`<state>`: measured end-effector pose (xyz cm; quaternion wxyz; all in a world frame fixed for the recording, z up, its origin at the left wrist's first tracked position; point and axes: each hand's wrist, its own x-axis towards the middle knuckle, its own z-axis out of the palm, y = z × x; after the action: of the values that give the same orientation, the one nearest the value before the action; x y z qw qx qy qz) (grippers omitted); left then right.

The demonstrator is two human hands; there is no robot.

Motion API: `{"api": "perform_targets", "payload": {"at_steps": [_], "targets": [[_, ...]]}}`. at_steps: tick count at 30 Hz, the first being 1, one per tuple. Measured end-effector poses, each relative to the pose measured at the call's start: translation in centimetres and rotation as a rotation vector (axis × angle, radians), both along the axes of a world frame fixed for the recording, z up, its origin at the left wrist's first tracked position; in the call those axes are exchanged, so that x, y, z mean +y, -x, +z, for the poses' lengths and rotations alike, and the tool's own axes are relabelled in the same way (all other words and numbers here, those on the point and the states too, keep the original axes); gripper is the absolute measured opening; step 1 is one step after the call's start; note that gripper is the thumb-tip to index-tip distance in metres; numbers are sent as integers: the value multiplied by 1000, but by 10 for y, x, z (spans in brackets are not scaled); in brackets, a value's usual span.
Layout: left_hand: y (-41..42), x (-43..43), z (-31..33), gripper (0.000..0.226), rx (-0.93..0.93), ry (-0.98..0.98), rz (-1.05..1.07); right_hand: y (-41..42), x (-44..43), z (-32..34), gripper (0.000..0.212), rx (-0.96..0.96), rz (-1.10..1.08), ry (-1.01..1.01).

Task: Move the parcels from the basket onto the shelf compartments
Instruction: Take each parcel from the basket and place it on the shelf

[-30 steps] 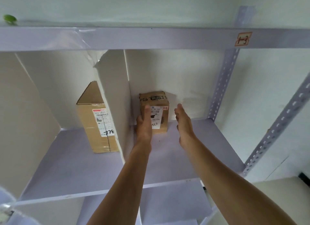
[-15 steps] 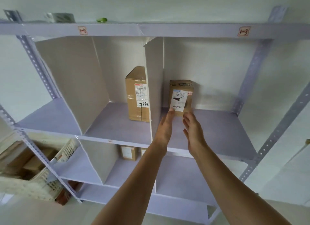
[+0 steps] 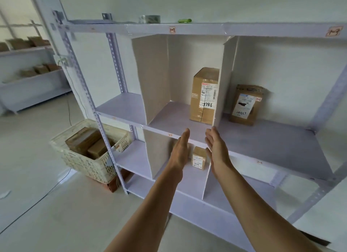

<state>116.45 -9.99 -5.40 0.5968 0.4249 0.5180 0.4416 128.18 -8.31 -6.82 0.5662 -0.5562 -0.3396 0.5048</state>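
Observation:
A small brown parcel (image 3: 246, 105) with a white label stands alone in the right compartment of the lilac shelf (image 3: 262, 139), against the back wall. A taller parcel marked 1786 (image 3: 204, 96) stands in the middle compartment. A small parcel (image 3: 199, 157) sits on the level below, seen between my hands. My left hand (image 3: 181, 148) and my right hand (image 3: 216, 148) hover empty in front of the shelf edge, fingers straight, palms facing each other. The white basket (image 3: 90, 157) at lower left holds brown parcels (image 3: 86, 142).
White divider boards (image 3: 150, 77) split the shelf into compartments. A perforated upright post (image 3: 105, 139) stands in front of the basket. A tape roll (image 3: 150, 19) and a green object (image 3: 185, 21) lie on top. A second shelf (image 3: 28, 77) with parcels stands far left.
Both hands have let go of the small labelled parcel and pulled back out of the right compartment. The view has drawn back and turned left, bringing the basket into sight.

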Motion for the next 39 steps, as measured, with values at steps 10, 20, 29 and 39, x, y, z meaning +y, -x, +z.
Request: {"api": "perform_targets", "payload": {"at_steps": [10,20,29,39], "targets": [[155,13,-5,72,8,-32,113,146,32,-6,56,-19,120,12],[334,52,-13,69,20,-21,182,327,78,-15,68,-18,235,-14],[447,86,-26,61,19,31,233,445,117,-26,59,-25,298,20],[573,186,-72,64,63,137,350,573,230,-71,62,-12,434,78]]}}
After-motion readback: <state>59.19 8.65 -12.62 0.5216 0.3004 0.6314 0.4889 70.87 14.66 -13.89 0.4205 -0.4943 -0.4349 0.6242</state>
